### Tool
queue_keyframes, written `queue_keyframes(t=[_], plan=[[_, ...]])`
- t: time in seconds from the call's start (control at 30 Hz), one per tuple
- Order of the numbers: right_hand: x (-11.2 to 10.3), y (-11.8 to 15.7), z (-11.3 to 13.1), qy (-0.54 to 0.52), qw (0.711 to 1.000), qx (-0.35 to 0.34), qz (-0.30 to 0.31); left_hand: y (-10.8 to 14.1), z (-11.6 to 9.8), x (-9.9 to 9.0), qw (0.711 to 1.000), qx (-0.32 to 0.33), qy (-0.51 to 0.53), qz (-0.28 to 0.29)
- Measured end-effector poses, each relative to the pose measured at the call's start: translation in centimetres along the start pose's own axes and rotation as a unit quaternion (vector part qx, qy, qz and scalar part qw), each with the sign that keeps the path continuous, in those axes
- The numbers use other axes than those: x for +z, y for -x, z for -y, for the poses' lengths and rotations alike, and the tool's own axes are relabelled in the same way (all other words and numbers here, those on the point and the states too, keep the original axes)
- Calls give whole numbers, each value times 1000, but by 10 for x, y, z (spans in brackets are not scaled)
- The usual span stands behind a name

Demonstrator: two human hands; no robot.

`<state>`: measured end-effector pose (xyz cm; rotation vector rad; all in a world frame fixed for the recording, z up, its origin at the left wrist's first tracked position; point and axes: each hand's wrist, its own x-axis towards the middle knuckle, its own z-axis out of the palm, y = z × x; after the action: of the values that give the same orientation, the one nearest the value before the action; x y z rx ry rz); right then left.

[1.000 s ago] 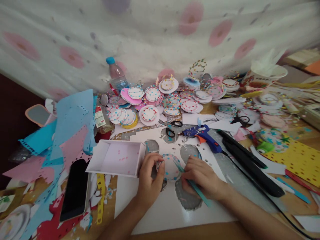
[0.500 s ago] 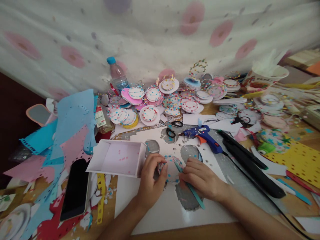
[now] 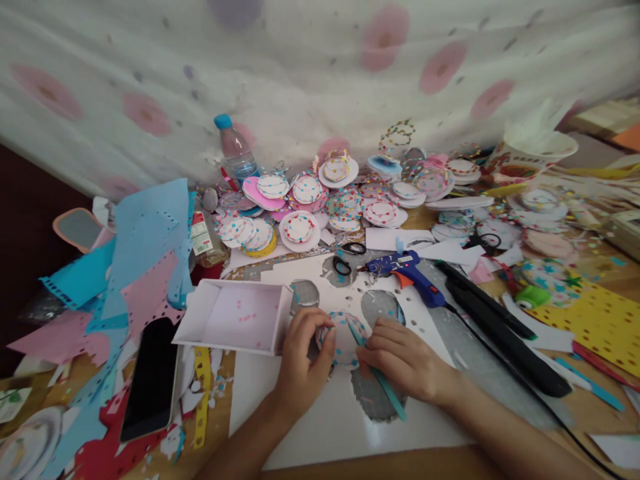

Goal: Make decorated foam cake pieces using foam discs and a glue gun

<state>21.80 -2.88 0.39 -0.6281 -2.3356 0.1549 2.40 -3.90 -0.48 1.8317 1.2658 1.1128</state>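
In my left hand [image 3: 309,357], thumb and fingers pinch the left edge of a small round white paper piece [image 3: 344,339] dotted with blue and red around its rim. My right hand [image 3: 400,357] is closed around a thin teal strip [image 3: 387,393]. The strip's upper end lies over the dotted round piece, and its lower end sticks out below my fingers. Both hands are above a white sheet [image 3: 300,427] with round cut-outs that show a grey surface beneath.
A shallow white box [image 3: 225,317] holds tiny pink dots. A blue glue gun [image 3: 407,267], black scissors [image 3: 343,265] and a black straightener-like tool [image 3: 500,333] lie beyond and right. Decorated paper discs [image 3: 299,230] crowd the back near a water bottle [image 3: 237,150]. A phone [image 3: 150,380] lies left.
The teal strip's lower end has shifted slightly down and to the left. My right hand has tilted a little; my left hand keeps its hold on the round paper piece.
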Motion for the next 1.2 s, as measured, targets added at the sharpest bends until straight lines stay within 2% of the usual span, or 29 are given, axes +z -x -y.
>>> queue_keyframes(t=[0.37,0.57,0.67,0.77,0.9,1.0,1.07,1.2], plan=[[-3,-5,3,19,1000,-8,9,1,0,0,1000,-1,-6,0],[1,2,-2,43,998,-33,-9,1,0,0,1000,-9,5,-19],[2,4,-3,36,998,-26,-47,0,0,-1,999,-13,-6,-36],[0,2,-4,27,994,16,-102,-1,1,-2,997,-22,-23,-64],[1,-1,-7,35,982,118,-143,1,7,2,994,-27,-43,-98],[4,1,-9,38,964,164,-207,5,5,4,992,3,-87,-97],[7,3,-11,44,955,185,-230,5,-4,-1,987,44,-135,-77],[8,6,-12,72,954,198,-214,6,-45,-26,962,193,-194,8]])
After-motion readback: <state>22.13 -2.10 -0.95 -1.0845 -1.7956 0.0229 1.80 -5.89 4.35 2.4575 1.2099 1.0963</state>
